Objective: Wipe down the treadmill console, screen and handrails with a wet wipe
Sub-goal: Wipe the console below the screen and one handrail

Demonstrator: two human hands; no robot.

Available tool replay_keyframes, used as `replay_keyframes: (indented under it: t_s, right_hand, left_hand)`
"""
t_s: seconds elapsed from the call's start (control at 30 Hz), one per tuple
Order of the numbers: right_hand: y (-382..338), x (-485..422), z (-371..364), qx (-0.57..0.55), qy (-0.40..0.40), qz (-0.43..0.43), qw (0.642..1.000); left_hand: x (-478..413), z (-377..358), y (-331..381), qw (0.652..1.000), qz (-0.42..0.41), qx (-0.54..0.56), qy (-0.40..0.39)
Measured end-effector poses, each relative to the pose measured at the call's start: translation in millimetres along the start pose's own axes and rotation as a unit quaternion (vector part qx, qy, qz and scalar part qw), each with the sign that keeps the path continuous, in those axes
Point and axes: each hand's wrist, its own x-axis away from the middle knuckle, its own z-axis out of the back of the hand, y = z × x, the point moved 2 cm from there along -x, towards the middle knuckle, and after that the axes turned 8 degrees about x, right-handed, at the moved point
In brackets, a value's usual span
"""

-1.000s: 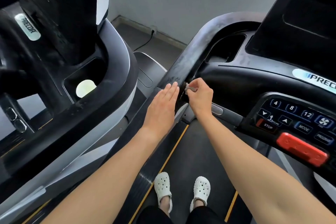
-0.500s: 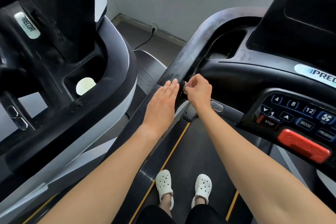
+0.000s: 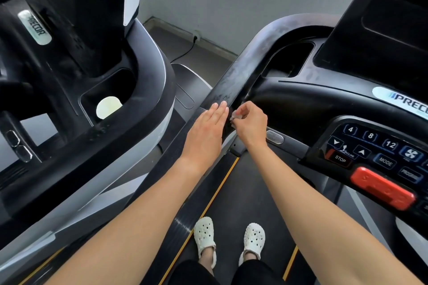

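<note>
White and scrunched small, the wet wipe (image 3: 234,115) sits at the inner edge of the left handrail (image 3: 240,71), where it meets the console (image 3: 301,104). So thin a pinch could let it slip into that gap or drop to the belt (image 3: 245,192). The right hand (image 3: 251,122) pinches it with curled fingers; the left hand (image 3: 206,132) lies flat on the rail, fingers straight and together.
</note>
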Motion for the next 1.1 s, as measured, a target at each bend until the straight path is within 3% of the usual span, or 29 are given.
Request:
replay_keyframes:
  t_s: [0.43, 0.63, 0.73, 0.93, 1.0, 1.1]
  right_hand:
    - [1.9, 5.3, -8.0, 0.000, 0.009, -0.023, 1.000]
    - [-3.5, -13.5, 6.1, -0.028, 0.071, -0.052, 0.996]
    - [-3.7, -15.8, 3.6, 0.009, 0.067, -0.021, 0.998]
    - [7.4, 10.2, -4.8, 0.103, 0.042, 0.131, 0.985]
    - [6.7, 3.4, -1.4, 0.104, 0.043, 0.135, 0.984]
    - [4.3, -10.9, 2.6, 0.066, 0.058, 0.077, 0.993]
  left_hand:
    - [1.1, 0.4, -2.0, 1.000, -0.004, 0.015, 0.010]
    - [1.1, 1.7, -1.4, 1.000, -0.011, 0.013, 0.013]
    - [0.3, 0.8, -1.6, 1.000, -0.008, 0.012, 0.014]
    - [2.3, -1.1, -0.2, 1.000, -0.012, -0.003, 0.011]
    - [2.3, -1.1, 1.2, 1.000, -0.008, -0.015, 0.011]
    - [1.6, -1.4, 4.0, 0.999, 0.001, -0.042, 0.001]
